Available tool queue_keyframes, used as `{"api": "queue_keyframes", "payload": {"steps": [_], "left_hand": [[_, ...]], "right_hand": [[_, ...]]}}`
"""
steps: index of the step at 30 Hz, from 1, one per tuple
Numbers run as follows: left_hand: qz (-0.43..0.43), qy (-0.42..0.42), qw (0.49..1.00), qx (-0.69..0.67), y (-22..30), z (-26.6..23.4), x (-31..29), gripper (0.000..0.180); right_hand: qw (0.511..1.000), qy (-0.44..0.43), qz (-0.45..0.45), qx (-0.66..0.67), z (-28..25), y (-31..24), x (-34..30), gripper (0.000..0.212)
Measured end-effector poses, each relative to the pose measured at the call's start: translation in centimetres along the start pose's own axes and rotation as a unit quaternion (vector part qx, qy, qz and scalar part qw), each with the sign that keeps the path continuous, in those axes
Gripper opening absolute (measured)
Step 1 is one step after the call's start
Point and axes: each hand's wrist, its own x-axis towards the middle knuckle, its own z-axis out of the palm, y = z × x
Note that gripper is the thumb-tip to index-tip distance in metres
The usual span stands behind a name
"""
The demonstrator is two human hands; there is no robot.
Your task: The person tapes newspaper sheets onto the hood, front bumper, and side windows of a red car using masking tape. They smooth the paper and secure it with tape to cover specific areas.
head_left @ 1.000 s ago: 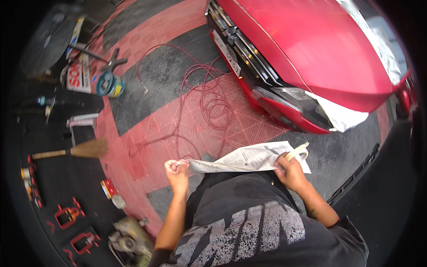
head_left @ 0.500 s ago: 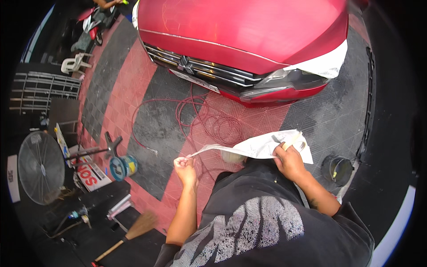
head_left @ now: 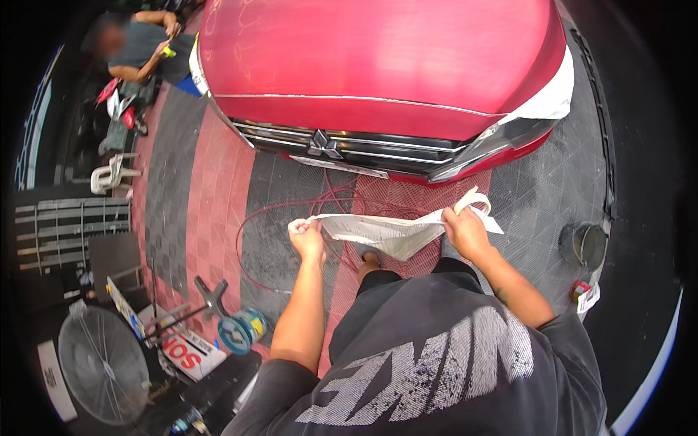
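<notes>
A sheet of pale printed paper (head_left: 385, 234) stretches between my two hands, its middle sagging to a point. My left hand (head_left: 307, 238) is closed on the sheet's left end. At the other end my right hand (head_left: 465, 229) grips the paper together with a roll of cream masking tape (head_left: 481, 206), whose ring stands above the fingers. Just ahead is the front of a red car (head_left: 349, 69), apart from my hands. White paper (head_left: 550, 93) covers the area above its right headlight.
A red hose (head_left: 254, 218) lies coiled on the tiled floor before the car. To the left are a large fan (head_left: 104, 363), a blue bucket (head_left: 242, 330) and a white chair (head_left: 113, 174). A black bucket (head_left: 584, 245) stands right. Another person (head_left: 149, 47) is beside the car.
The paper is now spread wider and straighter between my hands, both of which sit higher in view. The car's front appears closer, and the other person shows more fully at upper left.
</notes>
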Motion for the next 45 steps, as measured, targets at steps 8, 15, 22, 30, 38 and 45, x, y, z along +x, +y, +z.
{"api": "queue_keyframes", "payload": {"steps": [8,15,22,30,38,45], "left_hand": [[0.038,-0.149,0.987,0.051,2.5,4.2,16.1,0.032],[0.145,-0.174,0.97,0.087,4.8,9.1,21.2,0.026],[0.181,-0.204,0.958,0.093,6.2,14.1,21.3,0.029],[0.259,-0.162,0.952,0.013,3.3,16.1,22.7,0.021],[0.336,-0.175,0.914,-0.144,0.4,16.1,24.4,0.012],[0.472,-0.174,0.848,-0.169,-2.1,17.7,24.6,0.014]], "right_hand": [[0.978,0.105,0.174,-0.036,8.2,-3.1,7.3,0.016],[0.962,0.172,0.174,-0.119,7.0,-1.5,11.3,0.011],[0.959,0.194,0.154,-0.139,3.4,3.3,13.7,0.013],[0.939,0.295,0.109,-0.139,4.8,7.6,14.3,0.021],[0.887,0.423,0.06,-0.177,8.3,10.9,13.9,0.026],[0.838,0.496,-0.01,-0.228,11.5,13.5,14.6,0.024]]}}
